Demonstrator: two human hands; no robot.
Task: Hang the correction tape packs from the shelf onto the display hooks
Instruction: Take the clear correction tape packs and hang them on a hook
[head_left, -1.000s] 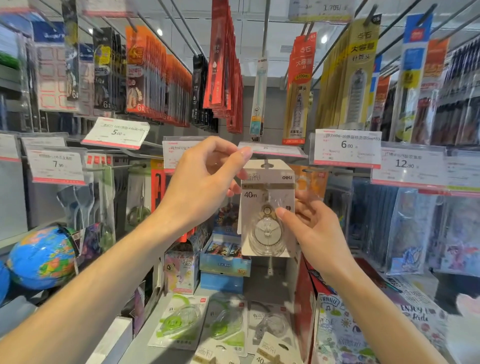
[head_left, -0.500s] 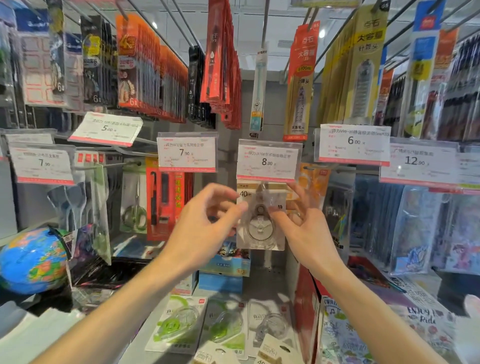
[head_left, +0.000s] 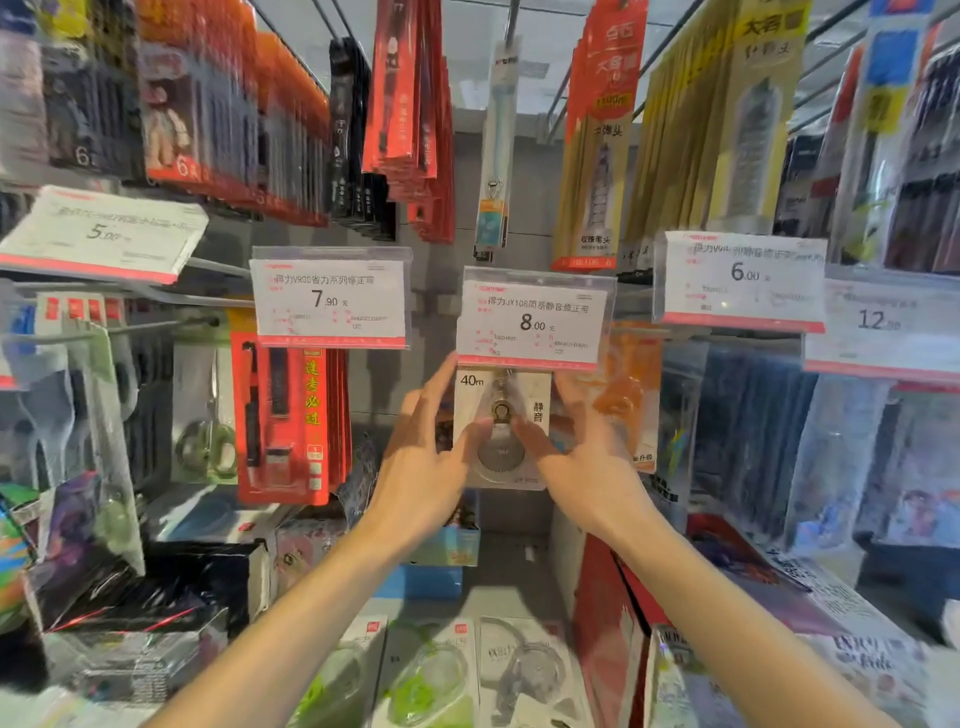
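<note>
Pack (head_left: 501, 431) pushed back under 8.00 tag (head_left: 535, 317), between both hands.

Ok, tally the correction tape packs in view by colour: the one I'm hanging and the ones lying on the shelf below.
White 40m pack: 1
Green packs: 2
Grey pack: 1
Total: 4, counting only packs clearly in frame; the bottom edge may cut off more.

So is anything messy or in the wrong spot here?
Yes. Several correction tape packs lie flat on the shelf instead of hanging. The pack between the left hand and right hand sits under the 8.00 tag.
</note>
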